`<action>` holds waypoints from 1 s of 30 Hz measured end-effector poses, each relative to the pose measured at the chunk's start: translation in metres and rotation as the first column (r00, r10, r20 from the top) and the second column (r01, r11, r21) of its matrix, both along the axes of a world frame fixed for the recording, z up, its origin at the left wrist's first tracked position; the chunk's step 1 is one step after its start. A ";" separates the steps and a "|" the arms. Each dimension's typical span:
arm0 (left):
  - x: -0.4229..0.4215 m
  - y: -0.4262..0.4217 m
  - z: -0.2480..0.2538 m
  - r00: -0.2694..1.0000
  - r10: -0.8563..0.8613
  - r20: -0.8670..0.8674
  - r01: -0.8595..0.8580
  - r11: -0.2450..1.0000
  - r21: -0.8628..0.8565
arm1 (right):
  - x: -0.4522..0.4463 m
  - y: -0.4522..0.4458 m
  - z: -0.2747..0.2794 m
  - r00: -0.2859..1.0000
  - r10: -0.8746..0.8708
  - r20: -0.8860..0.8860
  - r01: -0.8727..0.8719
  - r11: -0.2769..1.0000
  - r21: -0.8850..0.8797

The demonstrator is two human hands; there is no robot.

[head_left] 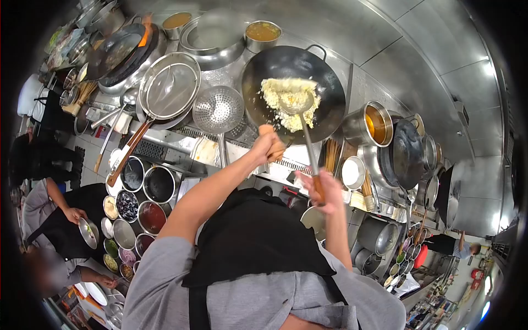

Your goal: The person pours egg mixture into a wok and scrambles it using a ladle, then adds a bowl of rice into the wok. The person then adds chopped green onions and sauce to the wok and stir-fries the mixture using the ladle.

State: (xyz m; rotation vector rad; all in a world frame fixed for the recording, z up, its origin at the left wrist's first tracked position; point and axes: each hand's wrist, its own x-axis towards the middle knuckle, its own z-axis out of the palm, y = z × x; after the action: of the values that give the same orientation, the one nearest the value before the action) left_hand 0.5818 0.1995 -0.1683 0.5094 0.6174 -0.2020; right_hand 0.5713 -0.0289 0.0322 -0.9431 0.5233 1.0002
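Toward the middle of the stove (228,69), set back from its front edge, sits the wok (331,98), and what a load it looks! Dark metal, wide and deep, surely heavy and stiff, the sort of thing that wants a whole fist. And a fist it gets: the left hand (267,147) is clamped around the handle at the near left rim, away from the bare metal, just the place to take hold. Over on the right, the right hand (323,191) is blurred, but its fingers look wrapped around the wooden grip of the ladle (308,135), long, rigid, far lighter, best held right there at the tail. Its bowl rests in the rice (272,102), egg-flecked by the look of it, loose, soft and easily scattered, heaped between the wok's centre and its far edge. Oil probably makes it slide. Off the wok's left edge lies the strainer (219,110), its handle crossing the stove's front edge; off the right edge, a pot (357,124) of amber liquid, likely heavy and quick to slop
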 end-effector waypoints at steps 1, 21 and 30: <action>0.018 -0.003 -0.005 1.000 0.026 -0.011 -0.025 0.996 0.088 | -0.002 -0.011 -0.038 0.987 0.076 -0.139 -0.031 0.952 0.304; -0.105 -0.004 0.056 0.924 0.001 0.382 -0.204 0.846 0.492 | 0.086 -0.023 -0.167 -0.441 0.871 0.219 0.298 0.372 -0.879; -0.273 -0.054 0.126 0.543 0.679 0.493 -0.813 0.572 0.108 | -0.098 0.130 -0.053 -0.317 0.306 0.898 -0.791 0.438 -0.428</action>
State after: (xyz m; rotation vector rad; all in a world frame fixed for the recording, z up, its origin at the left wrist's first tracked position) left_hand 0.3093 0.1456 -0.0423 0.5359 0.4121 0.8649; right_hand 0.4729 0.1016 -0.0204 -1.2780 -1.6140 0.9743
